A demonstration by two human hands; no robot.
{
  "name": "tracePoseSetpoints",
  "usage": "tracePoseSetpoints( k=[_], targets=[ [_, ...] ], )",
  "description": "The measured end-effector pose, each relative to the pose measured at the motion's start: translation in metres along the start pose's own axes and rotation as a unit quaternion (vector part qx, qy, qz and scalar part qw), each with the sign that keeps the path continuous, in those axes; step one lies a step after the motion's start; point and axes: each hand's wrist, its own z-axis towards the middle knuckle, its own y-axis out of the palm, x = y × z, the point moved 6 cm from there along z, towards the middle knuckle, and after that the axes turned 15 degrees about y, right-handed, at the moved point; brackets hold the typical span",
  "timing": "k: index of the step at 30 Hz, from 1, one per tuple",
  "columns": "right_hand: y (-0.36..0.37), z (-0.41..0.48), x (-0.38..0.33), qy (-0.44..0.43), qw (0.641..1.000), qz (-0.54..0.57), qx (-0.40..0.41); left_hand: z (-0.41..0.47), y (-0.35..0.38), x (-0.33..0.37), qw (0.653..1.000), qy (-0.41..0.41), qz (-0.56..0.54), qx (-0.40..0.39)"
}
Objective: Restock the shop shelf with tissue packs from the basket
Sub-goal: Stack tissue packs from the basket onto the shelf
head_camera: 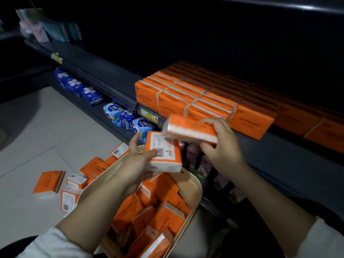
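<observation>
My left hand grips an orange and white tissue pack, barcode side up, just above the cream basket. Slightly higher and to the right, my right hand holds a second orange tissue pack, blurred, in front of the dark shelf. The two held packs overlap in view. On the shelf stand rows of orange tissue packs, packed upright side by side. Several more orange packs lie jumbled in the basket.
Several orange packs lie scattered on the tiled floor left of the basket. The lower shelf holds blue packs and pink bottles. The left stretch of the dark shelf is bare. Yellow price tags hang on its edge.
</observation>
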Motion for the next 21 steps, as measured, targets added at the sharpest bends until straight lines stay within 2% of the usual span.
tracePoseSetpoints(
  k=[2,5,8,10,13,15,17,19,21],
  targets=[
    [-0.006,-0.008,-0.005,-0.102,0.993,-0.055,0.035,-0.003,0.007,0.002,0.999,-0.001,0.008,-0.034],
    [-0.007,-0.02,-0.008,-0.181,0.975,-0.108,0.062,-0.005,0.014,0.003,0.998,-0.023,-0.027,-0.058],
    [-0.006,-0.032,-0.008,-0.207,0.969,-0.124,0.06,-0.009,0.021,0.006,0.995,-0.04,-0.042,-0.077],
    [-0.004,-0.038,-0.008,-0.215,0.968,-0.122,0.044,-0.011,0.026,0.008,0.995,-0.026,-0.041,-0.092],
    [-0.003,-0.041,-0.006,-0.208,0.969,-0.128,0.018,-0.014,0.029,0.011,0.995,-0.004,-0.058,-0.076],
    [-0.004,-0.038,0.0,-0.168,0.976,-0.139,0.007,-0.012,0.028,0.013,0.997,0.012,-0.049,-0.06],
    [-0.008,-0.032,0.009,-0.073,0.99,-0.116,-0.01,-0.011,0.027,0.016,0.998,0.034,-0.038,-0.048],
    [-0.015,-0.025,0.023,0.055,0.997,-0.038,-0.025,-0.009,0.026,0.018,0.998,0.051,-0.034,-0.028],
    [-0.02,-0.02,0.035,0.188,0.977,0.088,-0.054,-0.008,0.025,0.019,0.997,0.066,-0.036,-0.012]
  ],
)
